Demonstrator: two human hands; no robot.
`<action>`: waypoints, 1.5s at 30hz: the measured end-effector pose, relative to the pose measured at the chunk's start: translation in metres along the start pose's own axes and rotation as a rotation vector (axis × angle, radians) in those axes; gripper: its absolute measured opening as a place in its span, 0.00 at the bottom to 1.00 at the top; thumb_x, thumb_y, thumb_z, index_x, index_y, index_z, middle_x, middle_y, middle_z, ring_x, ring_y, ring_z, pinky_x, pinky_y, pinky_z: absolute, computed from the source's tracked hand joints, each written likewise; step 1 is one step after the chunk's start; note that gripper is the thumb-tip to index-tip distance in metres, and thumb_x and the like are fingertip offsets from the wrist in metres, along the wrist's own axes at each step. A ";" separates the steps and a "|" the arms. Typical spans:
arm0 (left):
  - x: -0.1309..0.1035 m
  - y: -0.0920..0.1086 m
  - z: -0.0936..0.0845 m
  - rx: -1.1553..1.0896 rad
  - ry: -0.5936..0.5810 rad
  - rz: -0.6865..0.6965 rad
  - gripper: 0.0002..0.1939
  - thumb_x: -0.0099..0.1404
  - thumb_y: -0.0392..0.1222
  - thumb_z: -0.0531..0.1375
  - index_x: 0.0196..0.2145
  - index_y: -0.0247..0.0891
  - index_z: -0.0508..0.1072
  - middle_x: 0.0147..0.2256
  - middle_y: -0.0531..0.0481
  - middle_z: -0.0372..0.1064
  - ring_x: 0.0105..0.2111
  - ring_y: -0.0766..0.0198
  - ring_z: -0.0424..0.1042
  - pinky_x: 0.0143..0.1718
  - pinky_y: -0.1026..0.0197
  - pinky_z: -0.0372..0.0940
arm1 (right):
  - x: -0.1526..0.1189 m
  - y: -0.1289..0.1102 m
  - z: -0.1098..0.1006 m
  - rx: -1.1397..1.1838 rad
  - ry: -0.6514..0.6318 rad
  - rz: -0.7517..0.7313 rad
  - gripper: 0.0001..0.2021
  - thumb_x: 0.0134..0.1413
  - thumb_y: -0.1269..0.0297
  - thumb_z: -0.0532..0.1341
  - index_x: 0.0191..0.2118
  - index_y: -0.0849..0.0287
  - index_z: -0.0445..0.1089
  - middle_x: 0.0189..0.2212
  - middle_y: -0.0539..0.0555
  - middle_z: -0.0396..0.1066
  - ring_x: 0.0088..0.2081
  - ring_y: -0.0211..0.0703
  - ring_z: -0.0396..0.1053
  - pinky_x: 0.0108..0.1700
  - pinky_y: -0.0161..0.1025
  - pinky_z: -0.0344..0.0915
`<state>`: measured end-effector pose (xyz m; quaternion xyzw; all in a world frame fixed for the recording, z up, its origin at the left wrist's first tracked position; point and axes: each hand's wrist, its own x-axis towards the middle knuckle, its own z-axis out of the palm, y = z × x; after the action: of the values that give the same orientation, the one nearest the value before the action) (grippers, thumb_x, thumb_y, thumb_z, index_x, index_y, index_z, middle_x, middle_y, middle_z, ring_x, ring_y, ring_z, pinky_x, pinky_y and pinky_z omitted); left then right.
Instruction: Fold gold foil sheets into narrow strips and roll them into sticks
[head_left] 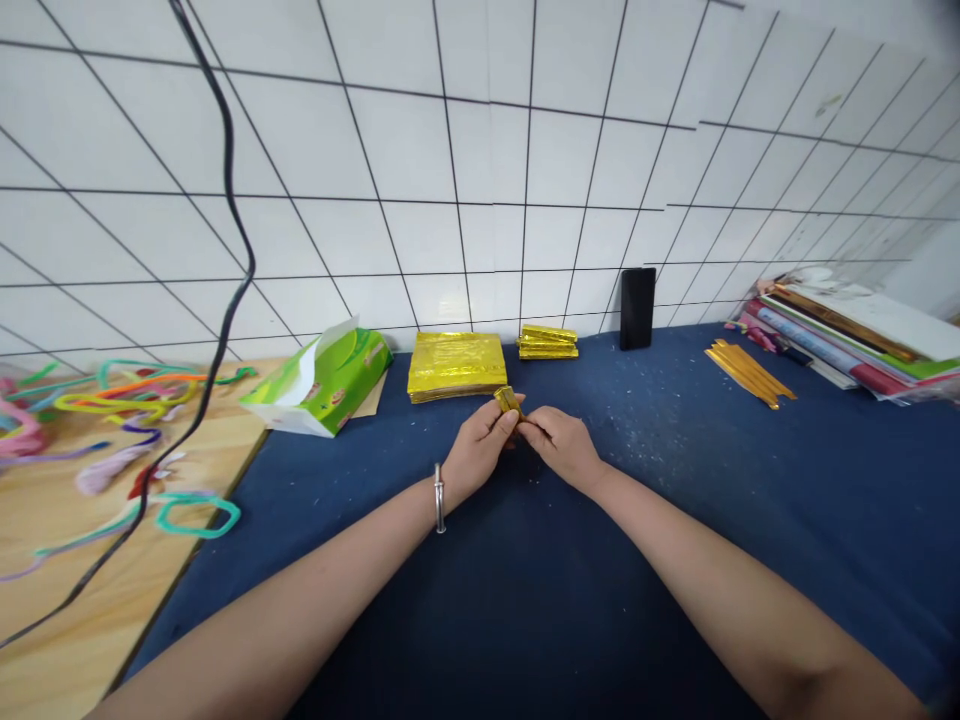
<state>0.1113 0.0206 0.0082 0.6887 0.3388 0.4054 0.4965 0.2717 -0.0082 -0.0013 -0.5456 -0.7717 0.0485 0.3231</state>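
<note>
Left hand and right hand pinch gold foil (folded).

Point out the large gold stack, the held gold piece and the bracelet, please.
Large gold stack (457,366), head view: top face.
Held gold piece (506,399), head view: upper end.
Bracelet (439,498), head view: outer band.

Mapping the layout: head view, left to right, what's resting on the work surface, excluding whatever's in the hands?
Pipe cleaners → green box → gold stack → small gold pile → black phone → flat gold strips → books and papers.
</note>
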 end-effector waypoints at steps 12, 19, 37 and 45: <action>0.004 -0.006 -0.001 0.016 0.177 0.105 0.26 0.64 0.42 0.53 0.58 0.41 0.54 0.28 0.54 0.62 0.27 0.69 0.63 0.31 0.65 0.63 | -0.001 -0.003 -0.002 0.171 0.063 0.130 0.11 0.56 0.57 0.55 0.44 0.54 0.61 0.33 0.49 0.70 0.33 0.38 0.68 0.36 0.35 0.62; 0.004 -0.005 0.000 0.017 0.153 0.136 0.25 0.64 0.41 0.52 0.58 0.44 0.55 0.29 0.54 0.63 0.27 0.70 0.63 0.30 0.66 0.62 | -0.004 -0.008 -0.002 0.066 0.129 0.109 0.13 0.53 0.61 0.57 0.45 0.56 0.61 0.38 0.53 0.70 0.35 0.40 0.69 0.36 0.36 0.63; 0.006 -0.013 0.001 0.123 0.131 0.102 0.27 0.56 0.37 0.60 0.53 0.41 0.58 0.30 0.55 0.65 0.29 0.69 0.66 0.30 0.66 0.61 | -0.005 -0.009 -0.001 0.025 0.112 0.091 0.17 0.52 0.70 0.53 0.49 0.57 0.59 0.38 0.52 0.70 0.40 0.41 0.68 0.42 0.37 0.63; 0.007 -0.012 0.000 0.099 0.098 0.085 0.28 0.56 0.36 0.60 0.53 0.40 0.55 0.31 0.54 0.65 0.30 0.68 0.68 0.31 0.65 0.62 | -0.002 -0.009 -0.002 0.100 0.047 0.074 0.19 0.53 0.69 0.54 0.52 0.55 0.57 0.40 0.52 0.70 0.41 0.40 0.68 0.43 0.37 0.64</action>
<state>0.1139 0.0294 -0.0015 0.7055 0.3529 0.4421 0.4270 0.2658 -0.0145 0.0030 -0.5579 -0.7399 0.0859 0.3660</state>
